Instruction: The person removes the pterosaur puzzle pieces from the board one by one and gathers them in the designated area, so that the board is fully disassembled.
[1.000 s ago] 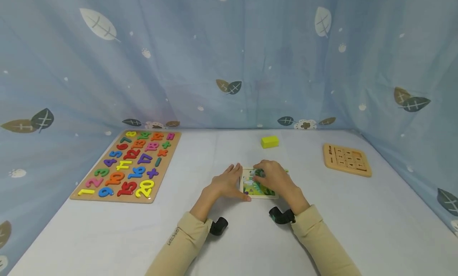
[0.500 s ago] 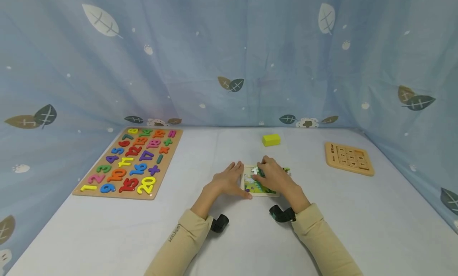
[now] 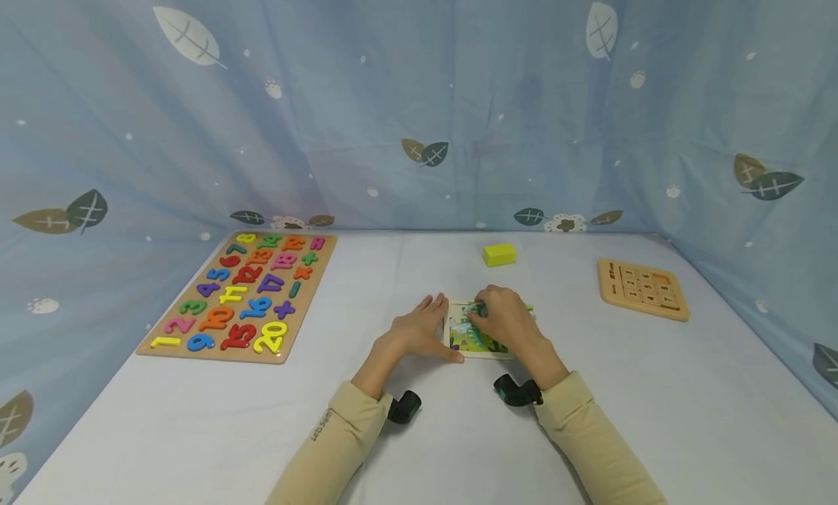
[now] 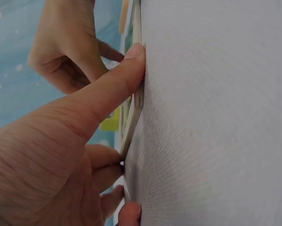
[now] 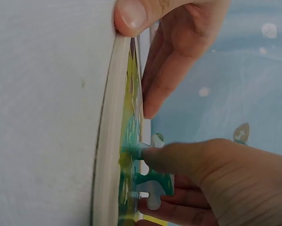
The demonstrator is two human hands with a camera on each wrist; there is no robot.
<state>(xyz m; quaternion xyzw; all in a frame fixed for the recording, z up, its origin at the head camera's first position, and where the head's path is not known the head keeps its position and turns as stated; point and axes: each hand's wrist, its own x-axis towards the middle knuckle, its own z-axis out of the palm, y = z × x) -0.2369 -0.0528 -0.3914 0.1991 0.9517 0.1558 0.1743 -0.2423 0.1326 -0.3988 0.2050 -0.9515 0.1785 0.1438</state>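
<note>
A small jigsaw puzzle in a pale wooden tray [image 3: 484, 356] lies on the white table, its picture green and pale blue. My left hand [image 3: 419, 332] rests at the tray's left side, thumb [image 4: 131, 61] against the near edge and fingers stretched along the left edge. Over the tray, my right hand [image 3: 512, 321] pinches a green and pale-blue jigsaw piece [image 5: 163, 184] between thumb and fingers. In the right wrist view this piece stands tilted, close against the picture. From the head, the right hand hides the piece and the tray's right part.
Behind the tray stands a yellow block [image 3: 500, 255]. At the left lies a wooden board [image 3: 278, 354] with colourful numbers and signs; at the right, a wooden number puzzle [image 3: 609, 290]. Small green bits [image 3: 530, 309] show just past the right hand. A blue leaf-patterned curtain [image 3: 366, 90] closes the back.
My right hand has shifted slightly over the tray; a pale piece seen by its fingertips half a second ago no longer shows there. My left hand keeps its place. The head view moved slightly.
</note>
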